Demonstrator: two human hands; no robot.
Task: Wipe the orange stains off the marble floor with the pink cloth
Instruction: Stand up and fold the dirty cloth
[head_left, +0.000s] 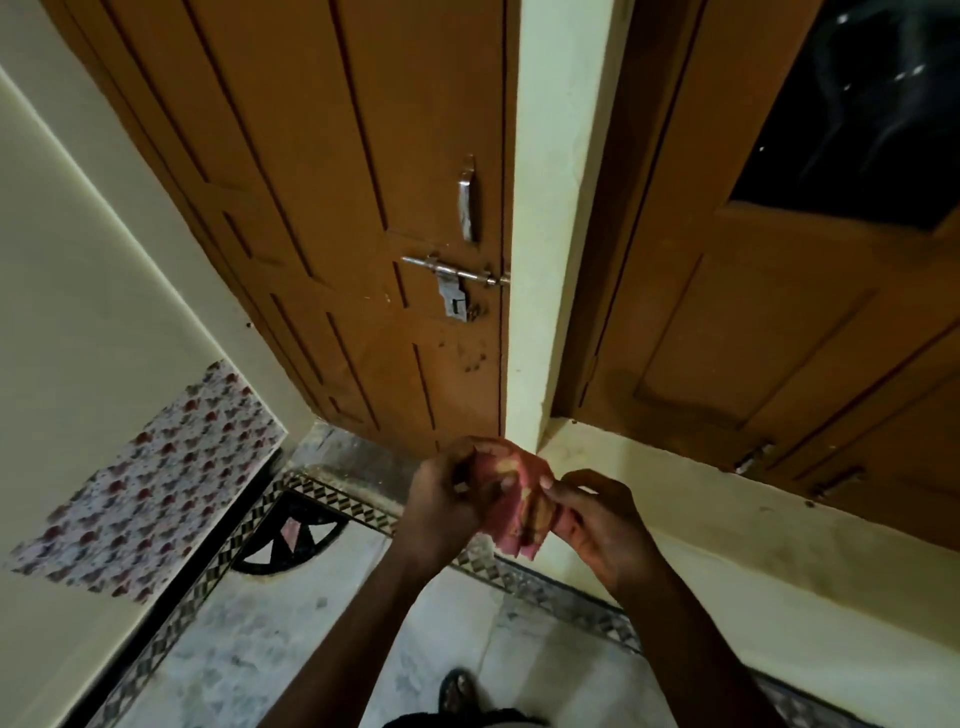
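Observation:
A crumpled pink cloth (522, 501) with pale yellow patches hangs between both hands at waist height. My left hand (447, 499) grips its left side with curled fingers. My right hand (597, 519) pinches its right edge between thumb and fingers. The white marble floor (291, 639) lies far below, grey-veined. No orange stain shows on the visible part of the floor.
A brown wooden door (332, 218) with a metal latch (452, 280) stands shut ahead. A brown window shutter (753, 322) is at the right above a cream ledge. A patterned tile border (332, 499) edges the floor. A sandalled foot (457, 691) stands on the marble.

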